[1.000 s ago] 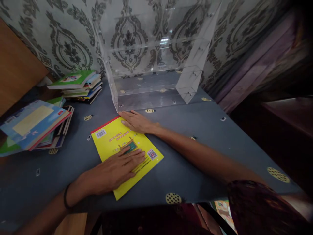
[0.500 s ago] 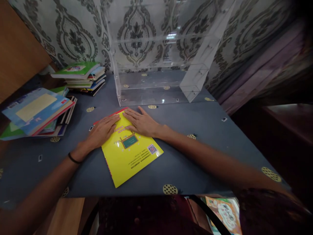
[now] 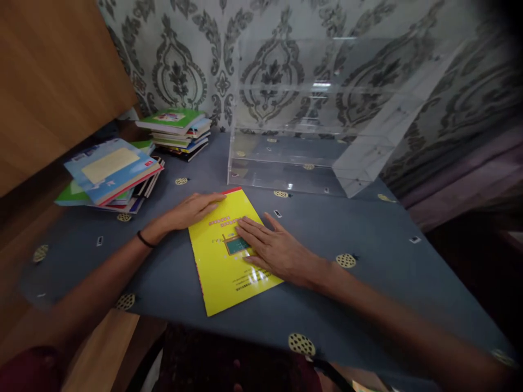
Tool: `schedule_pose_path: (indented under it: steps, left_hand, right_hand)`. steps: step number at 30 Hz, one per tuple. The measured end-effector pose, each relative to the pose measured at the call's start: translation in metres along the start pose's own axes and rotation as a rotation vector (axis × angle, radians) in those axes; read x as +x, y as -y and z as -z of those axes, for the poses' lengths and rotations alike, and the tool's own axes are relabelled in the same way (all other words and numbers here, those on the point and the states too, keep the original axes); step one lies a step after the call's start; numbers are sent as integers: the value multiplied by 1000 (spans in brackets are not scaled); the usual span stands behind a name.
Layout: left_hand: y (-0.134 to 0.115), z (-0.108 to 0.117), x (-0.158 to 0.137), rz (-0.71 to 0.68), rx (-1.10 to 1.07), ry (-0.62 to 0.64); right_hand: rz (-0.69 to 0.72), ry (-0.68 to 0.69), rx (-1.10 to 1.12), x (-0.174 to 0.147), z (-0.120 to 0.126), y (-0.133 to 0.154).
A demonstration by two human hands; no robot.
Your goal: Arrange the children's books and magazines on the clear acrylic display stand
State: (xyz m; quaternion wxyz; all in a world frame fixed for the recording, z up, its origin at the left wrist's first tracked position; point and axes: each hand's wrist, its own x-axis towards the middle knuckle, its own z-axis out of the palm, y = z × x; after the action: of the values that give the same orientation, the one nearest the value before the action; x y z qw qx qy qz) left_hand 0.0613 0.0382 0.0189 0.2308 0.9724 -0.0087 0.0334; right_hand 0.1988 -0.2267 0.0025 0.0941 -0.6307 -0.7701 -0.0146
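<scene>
"Grey patterns cover the pale wall (image 3: pixel 180 71) at the back. What is in front of it?"

"The table (image 3: pixel 388 234), under a blue-grey cloth (image 3: pixel 318 305). A brown wooden panel (image 3: pixel 61 65) rises on the left."

"And on the table?"

"A clear shelf (image 3: pixel 368 158) stands near the wall, and the pattern shows through it. To its left are two piles of books: the nearer pile (image 3: pixel 110 174) is loosely stacked with a blue book (image 3: pixel 112 163) on top, the farther pile (image 3: pixel 180 139) has a green book (image 3: pixel 174 120) uppermost."

"Where is the yellow book (image 3: pixel 220 277)?"

"Flat on the cloth in front of the shelf, turned at an angle, with a red strip (image 3: pixel 232 190) along its far edge."

"What touches it?"

"The right hand (image 3: pixel 278 247) lies open on the cover, fingers stretched out and slightly spread. The left hand (image 3: pixel 192 209) is open too, laid across the far left side, fingers straight and close together."

"Smaller things?"

"Pineapple prints (image 3: pixel 301 344) dot the cloth, a blackboard picture (image 3: pixel 235 245) on the cover shows beside the right fingers, and a thin black band (image 3: pixel 146 239) circles the left wrist."
</scene>
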Motion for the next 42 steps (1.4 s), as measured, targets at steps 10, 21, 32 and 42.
schedule_pose_path:
  steps: [10,21,32,42]
  left_hand:
    - [-1,23,4,14,-363,42]
    - [2,20,5,34,-294,62]
    - [-15,20,1,52,-293,74]
    - [-14,9,0,79,-326,-4]
  right_hand:
    - [134,19,124,121,-23,21]
    - [282,96,113,64,-8,77]
    - [249,71,139,44,-2,88]
    - [223,139,338,8,18,101]
